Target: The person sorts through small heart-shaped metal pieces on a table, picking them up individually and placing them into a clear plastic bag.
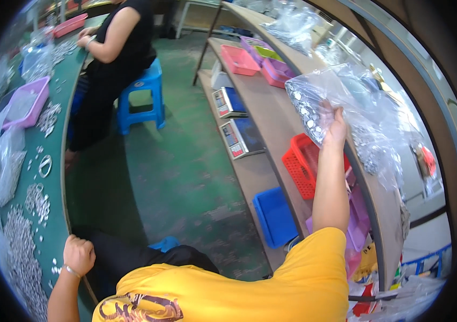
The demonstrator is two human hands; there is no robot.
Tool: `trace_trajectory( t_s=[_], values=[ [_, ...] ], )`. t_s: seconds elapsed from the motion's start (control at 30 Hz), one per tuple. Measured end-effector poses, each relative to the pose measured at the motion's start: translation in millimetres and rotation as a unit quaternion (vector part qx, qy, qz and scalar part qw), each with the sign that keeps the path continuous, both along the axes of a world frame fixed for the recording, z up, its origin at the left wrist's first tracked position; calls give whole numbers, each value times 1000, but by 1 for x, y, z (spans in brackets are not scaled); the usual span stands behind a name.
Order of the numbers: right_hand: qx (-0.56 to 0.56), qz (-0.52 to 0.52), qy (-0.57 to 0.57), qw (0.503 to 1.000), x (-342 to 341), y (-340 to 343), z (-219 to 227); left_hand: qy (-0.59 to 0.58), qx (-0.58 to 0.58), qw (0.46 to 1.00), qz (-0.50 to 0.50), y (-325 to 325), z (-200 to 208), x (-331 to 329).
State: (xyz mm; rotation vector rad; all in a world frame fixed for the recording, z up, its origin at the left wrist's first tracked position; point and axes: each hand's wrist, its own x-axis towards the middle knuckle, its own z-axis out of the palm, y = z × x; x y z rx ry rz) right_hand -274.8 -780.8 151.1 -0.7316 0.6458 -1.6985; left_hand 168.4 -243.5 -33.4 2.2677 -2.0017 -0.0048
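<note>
My right hand [334,126] is stretched out to the right over a shelf and grips a clear plastic bag [306,107] of small shiny silver-and-white pieces. The fingers show partly through the film. More clear bags with small silvery parts [370,142] lie just beyond it on the top shelf. At the lower left, my left hand [80,254] is closed over the edge of the green worktable [57,177]. Near that hand, a large heap of small metal parts [22,252] and a smaller pile [37,202] lie on the tabletop.
A red basket [299,166], a blue tray [275,216] and two scales [237,138] occupy the lower shelves. Pink and purple trays [240,60] sit farther back. Another person [113,45] sits at the table on a blue stool [142,94]. A purple tray [35,102] rests on the table.
</note>
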Motion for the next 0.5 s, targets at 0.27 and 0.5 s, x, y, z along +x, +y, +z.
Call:
trace_trajectory(
  t_s=[0.27, 0.5],
  values=[
    [-53, 435, -91, 894, 144, 108, -22, 174, -39, 983, 52, -16, 20, -7],
    [114, 614, -159, 765, 274, 214, -71, 817, -285, 487, 119, -41, 56, -40]
  ],
)
